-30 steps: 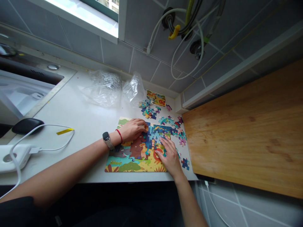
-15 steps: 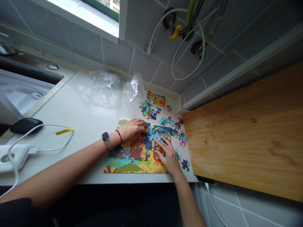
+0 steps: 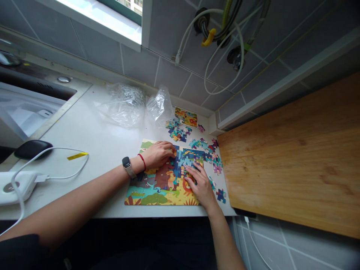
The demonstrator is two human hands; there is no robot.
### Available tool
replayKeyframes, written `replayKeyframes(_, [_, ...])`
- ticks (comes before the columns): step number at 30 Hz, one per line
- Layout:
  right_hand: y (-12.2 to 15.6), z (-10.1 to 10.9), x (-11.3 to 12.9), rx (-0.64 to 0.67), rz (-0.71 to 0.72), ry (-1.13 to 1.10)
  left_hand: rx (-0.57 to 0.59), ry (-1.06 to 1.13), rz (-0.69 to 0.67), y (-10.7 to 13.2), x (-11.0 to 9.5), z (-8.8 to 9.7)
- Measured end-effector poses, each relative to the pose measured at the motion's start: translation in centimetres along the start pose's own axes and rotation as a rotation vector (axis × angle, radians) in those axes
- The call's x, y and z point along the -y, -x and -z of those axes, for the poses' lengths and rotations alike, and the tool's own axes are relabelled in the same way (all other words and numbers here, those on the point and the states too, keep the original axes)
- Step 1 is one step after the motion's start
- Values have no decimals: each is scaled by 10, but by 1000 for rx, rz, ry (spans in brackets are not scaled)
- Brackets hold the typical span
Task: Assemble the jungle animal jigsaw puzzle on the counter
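Observation:
A colourful animal jigsaw puzzle (image 3: 152, 199), partly put together, lies flat on the white counter. My left hand (image 3: 159, 153), with a watch and a red cord at the wrist, rests on its upper part. Its fingers are bent and close together, with the tips at a puzzle piece (image 3: 176, 148) near the top edge; the palm hides part of the picture. On the puzzle's right side lies my right hand (image 3: 201, 183), fingers stretched out and apart, touching the pieces around a lion picture (image 3: 187, 186). Loose puzzle pieces (image 3: 216, 159) are scattered beyond the right edge.
More loose pieces (image 3: 180, 133) lie behind the puzzle, beside a small picture card (image 3: 186, 117). Crumpled clear plastic bags (image 3: 126, 107) sit near the wall. At left are a black mouse (image 3: 33, 149), a white power strip (image 3: 19, 187) and a sink. A wooden board (image 3: 292, 157) borders the right.

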State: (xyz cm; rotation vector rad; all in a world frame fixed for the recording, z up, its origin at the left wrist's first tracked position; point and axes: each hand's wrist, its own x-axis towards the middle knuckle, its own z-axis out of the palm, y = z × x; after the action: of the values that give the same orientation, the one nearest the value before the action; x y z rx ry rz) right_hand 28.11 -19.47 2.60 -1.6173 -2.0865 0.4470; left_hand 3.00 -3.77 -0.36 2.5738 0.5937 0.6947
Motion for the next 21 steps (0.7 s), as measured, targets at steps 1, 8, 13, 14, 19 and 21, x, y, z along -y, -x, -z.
replayKeyframes(1, [0, 0, 0, -4, 3, 2, -1, 0, 0, 0, 0, 0])
replayKeyframes(8, [-1, -1, -1, -10, 27, 7, 9, 5, -7, 0, -1, 3])
replayKeyframes(13, [-1, 1, -2, -42, 85, 13, 40, 0, -6, 1, -2, 5])
replayKeyframes(14, [-1, 2, -2, -49, 95, 15, 43, 0, -3, 1, -2, 5])
replayKeyframes(19, [-1, 4, -5, -51, 107, 22, 48, 10, 11, 2, 0, 3])
replayKeyframes(21, [-3, 6, -5, -31, 103, -4, 48, 13, 12, 2, 0, 3])
